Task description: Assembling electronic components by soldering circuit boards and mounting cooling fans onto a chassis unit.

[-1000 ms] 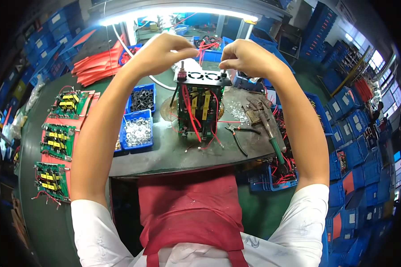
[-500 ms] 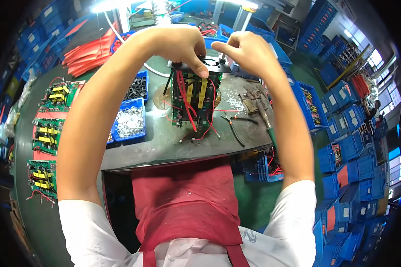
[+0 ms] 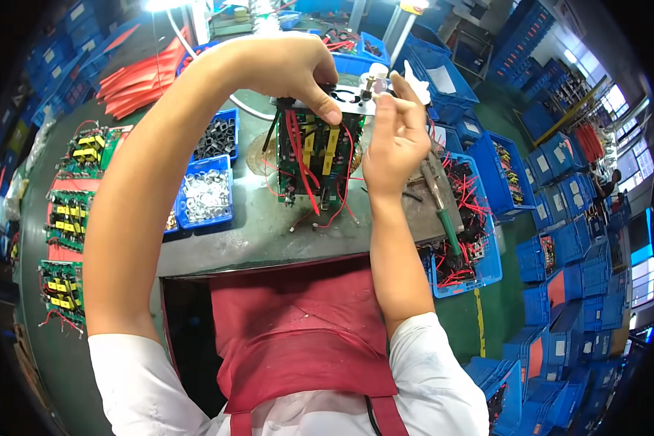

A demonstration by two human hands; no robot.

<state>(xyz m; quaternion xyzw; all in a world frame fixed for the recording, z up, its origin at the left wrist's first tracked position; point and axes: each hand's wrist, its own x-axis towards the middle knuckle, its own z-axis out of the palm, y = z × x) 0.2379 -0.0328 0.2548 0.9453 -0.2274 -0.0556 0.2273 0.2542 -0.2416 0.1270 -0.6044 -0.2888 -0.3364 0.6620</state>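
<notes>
An upright assembly of green circuit boards (image 3: 309,156) stands on the bench, with yellow-wrapped parts and red wires. A metal end panel (image 3: 344,94) with a round cut-out tops it. My left hand (image 3: 316,83) is closed over the panel's near left part, thumb in front, other fingers hidden behind. My right hand (image 3: 396,138) is at the panel's right end, fingers curled beside a dark terminal post (image 3: 367,94). Whatever sits between those fingers is too small to make out.
Left of the assembly are blue bins of metal washers (image 3: 206,192) and black plastic parts (image 3: 218,136). More circuit boards (image 3: 69,218) lie at far left, near red sheets (image 3: 142,80). At right are a green-handled tool (image 3: 447,229) and a crate of red wires (image 3: 469,265).
My right hand has turned and its forearm swung inward to the left, now covering the cutting pliers. My left hand keeps its hold on the panel. The whole view has shifted slightly.
</notes>
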